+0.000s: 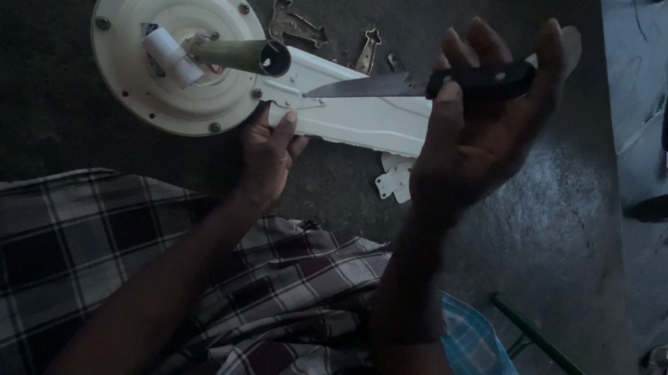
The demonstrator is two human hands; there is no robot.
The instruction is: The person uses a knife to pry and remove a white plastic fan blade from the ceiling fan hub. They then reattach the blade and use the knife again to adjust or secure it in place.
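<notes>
Cream ceiling-fan motor, round, lies flat on the dark floor, its stub rod pointing right. One white blade attached, angled down-right. Black-handled knife held level, tip on the blade's root.

Cream fan motor, black-handled knife
</notes>
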